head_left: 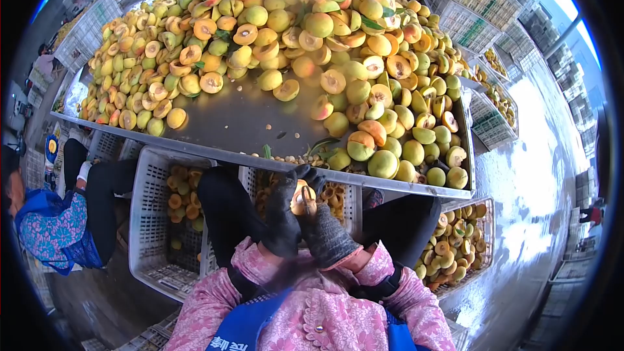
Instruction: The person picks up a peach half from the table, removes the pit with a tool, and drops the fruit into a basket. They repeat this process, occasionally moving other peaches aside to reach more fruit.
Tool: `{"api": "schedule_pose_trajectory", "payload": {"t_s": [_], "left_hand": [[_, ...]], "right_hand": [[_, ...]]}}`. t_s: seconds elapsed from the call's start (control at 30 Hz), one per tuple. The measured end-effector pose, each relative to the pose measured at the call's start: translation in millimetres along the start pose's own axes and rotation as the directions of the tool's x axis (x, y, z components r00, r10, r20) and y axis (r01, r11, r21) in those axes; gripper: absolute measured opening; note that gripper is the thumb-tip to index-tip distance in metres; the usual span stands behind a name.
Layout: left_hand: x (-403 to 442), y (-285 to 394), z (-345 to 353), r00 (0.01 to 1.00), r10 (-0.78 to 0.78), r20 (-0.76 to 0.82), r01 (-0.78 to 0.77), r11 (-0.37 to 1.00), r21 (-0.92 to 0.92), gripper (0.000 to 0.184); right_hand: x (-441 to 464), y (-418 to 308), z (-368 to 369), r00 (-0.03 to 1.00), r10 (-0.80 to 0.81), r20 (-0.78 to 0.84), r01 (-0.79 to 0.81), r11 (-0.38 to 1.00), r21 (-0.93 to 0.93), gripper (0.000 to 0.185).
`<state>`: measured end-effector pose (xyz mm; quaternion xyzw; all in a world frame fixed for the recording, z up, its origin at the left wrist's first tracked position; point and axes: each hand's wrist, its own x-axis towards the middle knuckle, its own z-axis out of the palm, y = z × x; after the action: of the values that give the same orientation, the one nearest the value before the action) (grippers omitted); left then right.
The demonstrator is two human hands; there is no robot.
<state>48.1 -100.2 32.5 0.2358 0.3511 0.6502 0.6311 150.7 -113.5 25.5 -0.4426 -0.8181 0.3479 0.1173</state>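
My left hand [282, 213], in a dark glove, is closed around a halved peach [300, 199] just in front of the metal table's edge. The peach's orange cut side shows between my hands. My right hand [327, 234], in a grey-black knit glove, presses close against the same fruit with its fingers bent. A thin dark loop-like piece shows across the fruit by my right thumb; its kind is too small to tell. Below my hands, a white crate [351, 205] between my knees holds cut peach pieces [334, 196], partly hidden by my hands.
Whole and halved peaches [260, 39] are heaped on the raised-edge metal table [234, 114]. A crate [146, 221] with some halves stands at my left, another full of peaches [455, 244] at my right. A co-worker [58, 221] sits at far left. Stacked crates [471, 6] stand at back right.
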Motion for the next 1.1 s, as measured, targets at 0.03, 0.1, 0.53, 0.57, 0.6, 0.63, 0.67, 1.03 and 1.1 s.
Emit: {"api": "schedule_pose_trajectory", "payload": {"t_s": [0.03,0.1,0.53,0.57,0.6,0.63,0.67,1.03,1.1], "left_hand": [[0,-3,-3,1.0,0.013,0.005,-0.013,1.0,0.015,0.042],[2,-9,-6,0.999,-0.023,-0.029,0.022,0.998,-0.061,0.042],[14,-8,-64,0.924,-0.114,0.364,-0.127,0.807,0.577,0.024],[16,-10,-71,0.89,-0.075,0.45,-0.286,0.677,0.678,0.021],[14,-14,-74,0.907,-0.112,0.406,-0.195,0.741,0.642,0.022],[12,-13,-72,0.92,-0.154,0.361,-0.102,0.795,0.597,0.023],[10,-10,-69,0.922,-0.146,0.36,-0.113,0.786,0.608,0.024],[-1,-9,-44,0.96,-0.278,0.039,0.275,0.959,0.063,0.035],[2,-20,-50,0.958,-0.287,-0.018,0.287,0.958,-0.022,0.039]], "right_hand": [[-1,5,7,0.999,-0.023,-0.05,0.025,0.999,0.03,0.037],[-4,23,29,0.993,-0.011,-0.119,0.029,0.988,0.151,0.035],[-14,35,21,0.959,-0.282,0.04,0.282,0.959,0.002,0.021],[-14,34,18,0.936,-0.346,0.066,0.35,0.934,-0.072,0.021],[-15,35,8,0.904,-0.411,0.115,0.421,0.903,-0.085,0.021],[-14,33,0,0.866,-0.473,0.164,0.491,0.866,-0.092,0.022],[-13,34,2,0.82,-0.554,0.142,0.571,0.778,-0.261,0.021],[-15,22,8,0.806,0.067,0.588,-0.582,-0.095,0.808,0.024],[-13,18,13,0.873,0.048,0.485,-0.484,-0.036,0.874,0.019]]}}
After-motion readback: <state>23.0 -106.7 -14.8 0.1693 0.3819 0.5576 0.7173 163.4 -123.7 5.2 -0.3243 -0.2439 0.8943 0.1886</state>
